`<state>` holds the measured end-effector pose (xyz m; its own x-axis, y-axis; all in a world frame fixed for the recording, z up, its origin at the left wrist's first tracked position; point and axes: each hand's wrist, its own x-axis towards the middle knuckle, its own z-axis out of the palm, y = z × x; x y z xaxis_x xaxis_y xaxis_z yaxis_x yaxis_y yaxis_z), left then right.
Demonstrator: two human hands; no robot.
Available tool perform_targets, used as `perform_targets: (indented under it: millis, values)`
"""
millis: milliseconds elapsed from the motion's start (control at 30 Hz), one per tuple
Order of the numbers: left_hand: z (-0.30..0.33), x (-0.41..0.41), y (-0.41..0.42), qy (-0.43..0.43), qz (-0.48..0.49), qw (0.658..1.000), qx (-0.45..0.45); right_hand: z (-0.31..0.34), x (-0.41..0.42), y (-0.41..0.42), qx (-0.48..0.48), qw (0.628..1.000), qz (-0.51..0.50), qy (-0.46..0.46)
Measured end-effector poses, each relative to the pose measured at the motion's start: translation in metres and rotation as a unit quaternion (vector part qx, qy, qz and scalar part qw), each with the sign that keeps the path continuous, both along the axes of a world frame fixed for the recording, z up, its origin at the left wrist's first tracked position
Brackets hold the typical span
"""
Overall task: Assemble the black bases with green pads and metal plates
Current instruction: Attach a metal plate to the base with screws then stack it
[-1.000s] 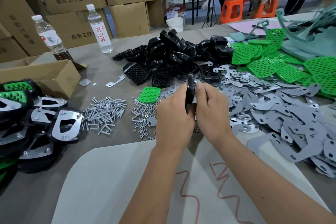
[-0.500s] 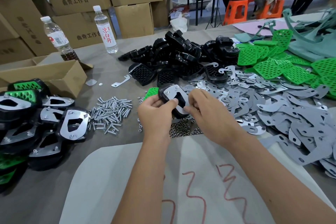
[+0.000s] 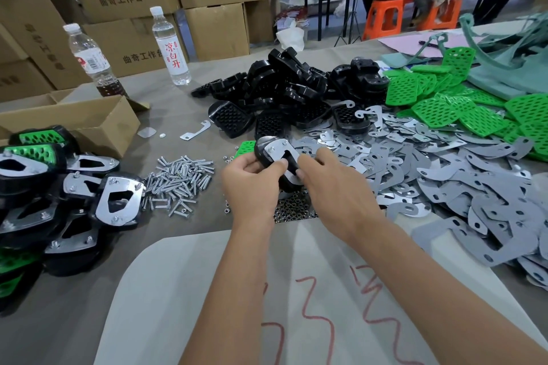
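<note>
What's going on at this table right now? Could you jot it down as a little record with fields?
In hand: black base with metal plate on top
Left hand: grips the base
Right hand: grips the base's other end
Finished pieces: pile at left
Screws: heap left of the hands
Loose plates: spread at right
Green pads: far right

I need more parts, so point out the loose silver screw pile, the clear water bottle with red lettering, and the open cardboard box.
Loose silver screw pile (image 3: 178,179): head view, pile's middle.
Clear water bottle with red lettering (image 3: 172,50): head view, label.
Open cardboard box (image 3: 98,124): head view, front wall.
</note>
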<state>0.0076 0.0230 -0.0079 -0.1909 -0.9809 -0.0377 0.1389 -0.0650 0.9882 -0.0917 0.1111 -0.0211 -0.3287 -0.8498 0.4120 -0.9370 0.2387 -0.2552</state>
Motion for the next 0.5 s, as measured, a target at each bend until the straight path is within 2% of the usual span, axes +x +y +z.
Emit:
perform_targets:
  millis: [200, 367, 500]
  values:
    - [-0.001, -0.006, 0.005, 0.011, 0.018, 1.000, -0.022, 0.004, 0.003, -0.002, -0.029, 0.999, -0.043, 0.004]
    - [0.000, -0.003, 0.003, 0.034, 0.017, 0.999, 0.004, 0.000, -0.005, -0.001, -0.075, 0.987, -0.030, -0.139]
    - [0.001, -0.002, -0.001, 0.039, 0.022, 0.998, 0.040, -0.002, -0.007, 0.002, -0.032, 0.990, 0.020, -0.135]
